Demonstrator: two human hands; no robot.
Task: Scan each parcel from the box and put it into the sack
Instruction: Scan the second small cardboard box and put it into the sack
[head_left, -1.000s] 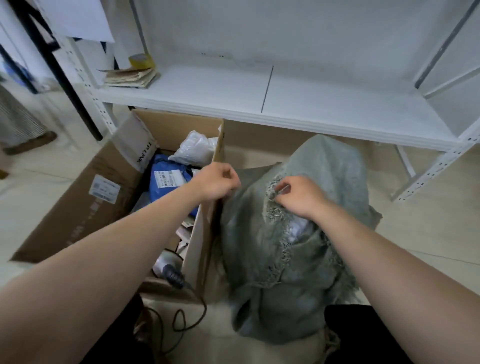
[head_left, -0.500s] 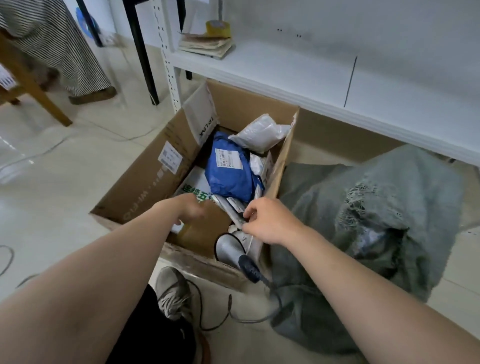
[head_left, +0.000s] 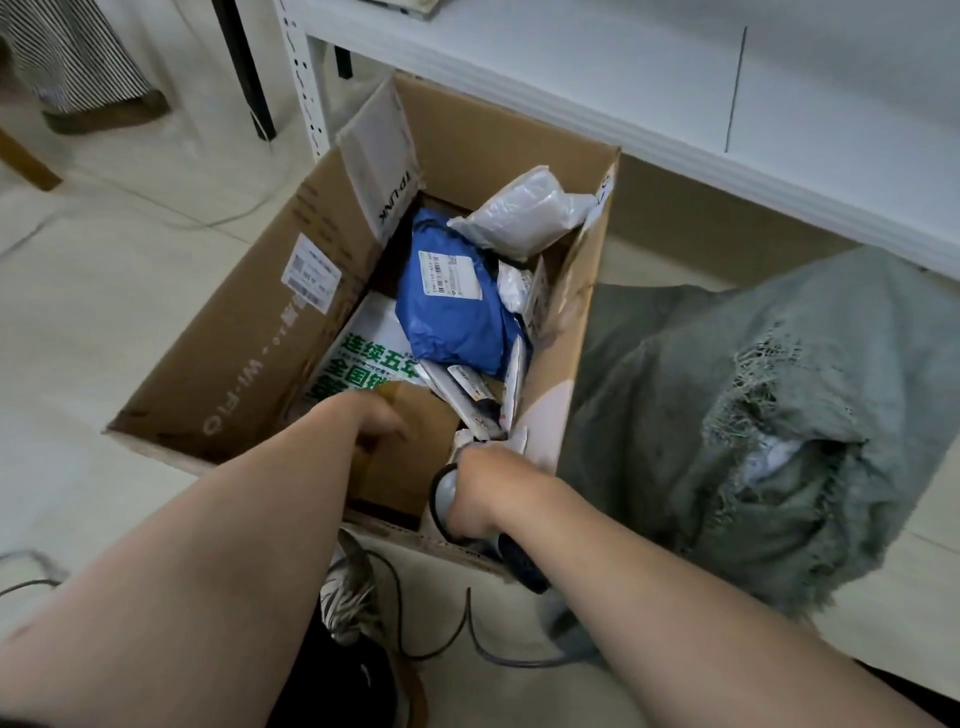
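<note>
Nearest, a striped shoe and a looping cable lie on the floor. Just above them the right hand has its grip clamped round a grey barcode scanner at the near right corner of the cardboard box. The left hand reaches into the box over a brown cardboard parcel. Its fingers are turned away, so I cannot tell whether its grip is closed. Farther in lie a white carton with green print, a blue parcel with its label up, and a white plastic parcel at the far end. The grey-green sack slumps just beside the box on the right, its frayed mouth open. A white shelf runs behind both.
</note>
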